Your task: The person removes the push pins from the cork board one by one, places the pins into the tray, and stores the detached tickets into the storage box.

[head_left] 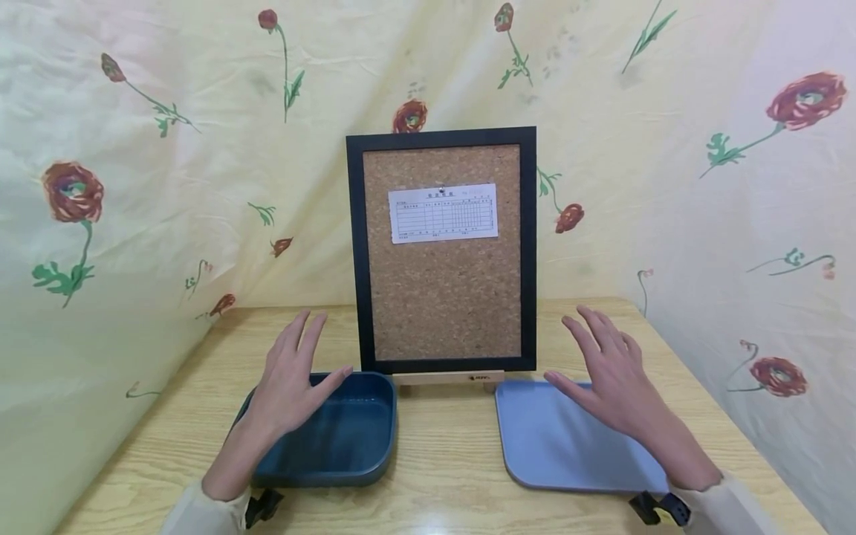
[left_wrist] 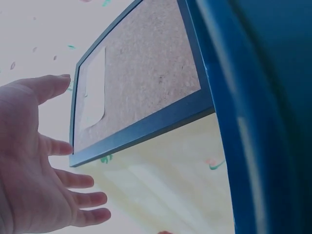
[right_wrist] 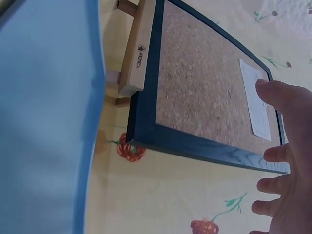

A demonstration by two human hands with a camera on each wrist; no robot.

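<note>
Corkboard point(head_left: 446, 303) stands beyond 1 dark-blue bin point(head_left: 344, 438) and 1 light-blue tray point(head_left: 568, 449).

Off-white fabric sleeves point(head_left: 207, 513) are worn to the wrists point(head_left: 230, 472). One small, black, angular fitting point(head_left: 264, 508) is located beside each sleeve end. Both hands point(head_left: 284, 390) are bare.

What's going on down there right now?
A person's left grip hangs near the dark blue bin, their right grip near the light blue tray; neither holds anything. Between them, farther back, a corkboard rests on a wooden stand, a printed slip fixed to its upper half.
</note>
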